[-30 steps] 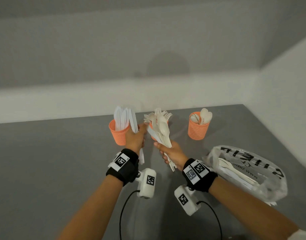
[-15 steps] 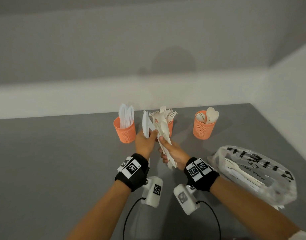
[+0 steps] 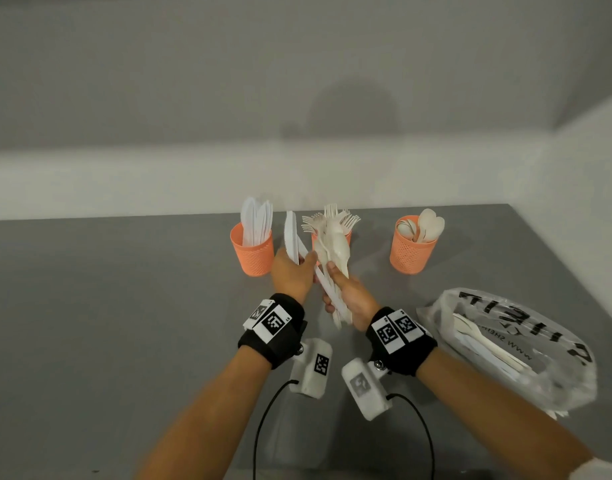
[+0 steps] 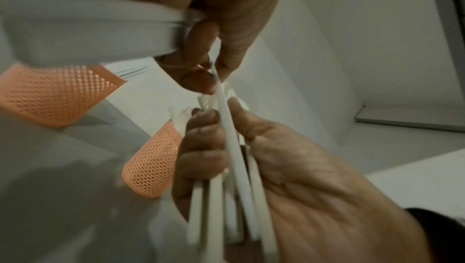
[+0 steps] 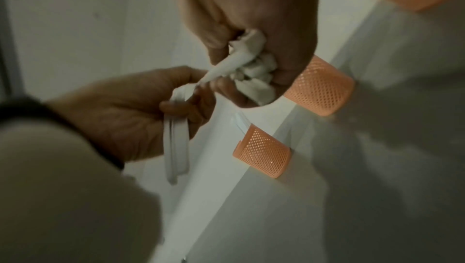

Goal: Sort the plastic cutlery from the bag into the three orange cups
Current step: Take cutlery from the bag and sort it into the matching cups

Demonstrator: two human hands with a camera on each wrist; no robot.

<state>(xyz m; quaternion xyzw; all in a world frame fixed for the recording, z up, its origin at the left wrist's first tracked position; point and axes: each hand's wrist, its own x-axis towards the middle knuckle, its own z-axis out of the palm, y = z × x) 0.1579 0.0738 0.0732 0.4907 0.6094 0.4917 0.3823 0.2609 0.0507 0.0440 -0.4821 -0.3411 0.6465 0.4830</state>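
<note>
Three orange mesh cups stand in a row at the back of the grey table (image 3: 107, 323): the left cup (image 3: 252, 254) holds knives, the middle cup (image 3: 347, 237) holds forks and is partly hidden, the right cup (image 3: 413, 252) holds spoons. My right hand (image 3: 332, 271) grips a mixed bundle of white cutlery (image 3: 334, 249) upright in front of the middle cup. My left hand (image 3: 302, 261) holds a few white knives (image 3: 291, 237) and pinches one handle (image 5: 219, 70) of that bundle. The clear printed bag (image 3: 505, 344) lies at the right with more cutlery inside.
A grey wall with a pale ledge runs close behind the cups. The table's right edge meets a white side wall just past the bag. Two cables hang from the wrist cameras over the near table.
My left hand has come away from the left cup, still holding knives, and moved right until it meets the bundle in my right hand. The right hand has hardly moved.
</note>
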